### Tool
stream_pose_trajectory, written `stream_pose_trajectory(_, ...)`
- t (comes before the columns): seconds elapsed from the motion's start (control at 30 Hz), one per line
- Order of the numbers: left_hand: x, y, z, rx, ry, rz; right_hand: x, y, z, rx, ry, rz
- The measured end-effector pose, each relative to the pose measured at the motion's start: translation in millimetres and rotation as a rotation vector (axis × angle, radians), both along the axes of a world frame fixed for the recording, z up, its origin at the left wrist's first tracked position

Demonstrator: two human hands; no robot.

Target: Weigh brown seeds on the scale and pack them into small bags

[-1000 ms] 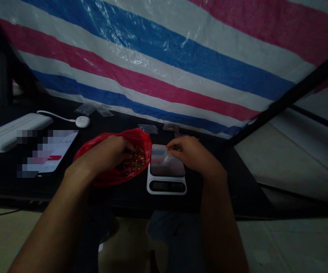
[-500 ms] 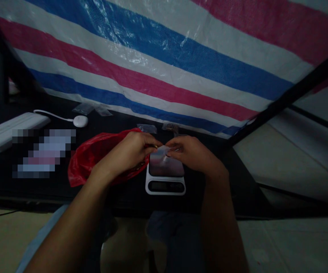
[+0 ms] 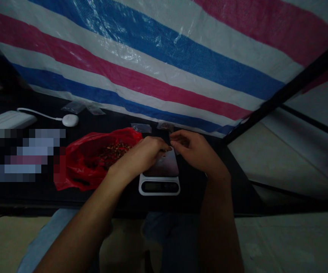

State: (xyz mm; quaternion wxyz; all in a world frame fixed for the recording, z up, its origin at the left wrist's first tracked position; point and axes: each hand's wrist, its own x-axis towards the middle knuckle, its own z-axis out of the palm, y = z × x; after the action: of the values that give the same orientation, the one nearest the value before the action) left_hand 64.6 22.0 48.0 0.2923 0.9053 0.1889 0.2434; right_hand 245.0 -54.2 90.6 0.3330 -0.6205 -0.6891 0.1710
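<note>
- The person's left hand (image 3: 149, 151) is over the black-and-white digital scale with a reflective square platform (image 3: 162, 170), covering the platform's left and upper part.
- The left grip has thumb and fingers drawn close together above the platform's far part; whether something is pinched there cannot be told in the dim light.
- The right hand (image 3: 193, 149) is just right of the platform's far corner, fingers curled and thumb tip near the forefinger; whether this grip is clamped on anything cannot be told either.
- The tips of both hands nearly meet above the scale's far edge.
- The scale sits flat on the black desk (image 3: 192, 189), its dark display strip (image 3: 159, 186) towards the person.
- Left of the scale, the open, crumpled red plastic bag (image 3: 77, 161) lies on the desk, its mouth spread wide.
- Many small brown and golden pieces (image 3: 112, 151) lie inside it, partly behind the left hand and wrist.
- Along the back of the desk lie small clear plastic packets (image 3: 141, 127); the one nearest the right hand (image 3: 165, 126) has brownish contents.
- Farther left are a white rounded puck (image 3: 70, 120) on a white cord and a long white plastic case (image 3: 7, 123).
- Behind the desk hangs a blue, red and white striped plastic sheet (image 3: 141, 76).
</note>
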Motion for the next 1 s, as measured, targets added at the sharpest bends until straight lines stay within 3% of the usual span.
stream_pose_trajectory(0.5, 0, -7, 2.0, 0.059, -0.032, -0.032, -8, -2, 7.8, 0.054, 0.018, -0.009)
stream_pose_trajectory(0.67, -1, -9, 2.6, 0.059, -0.005, 0.021, -7, -5, 10.5, 0.067, 0.008, -0.022)
stream_pose_trajectory(0.83, -31, -10, 30.1, 0.073, 0.067, 0.158, -9, -6, 8.7, 0.029, 0.02, -0.025)
stream_pose_trajectory(0.93, -72, -4, 49.7, 0.187, 0.102, 0.42, -25, -3, 2.7, 0.009, 0.008, 0.059)
stream_pose_trajectory(1.0, -101, 3, 54.9, 0.241, 0.254, 0.65, -41, 1, -3.2, 0.0, -0.054, 0.16)
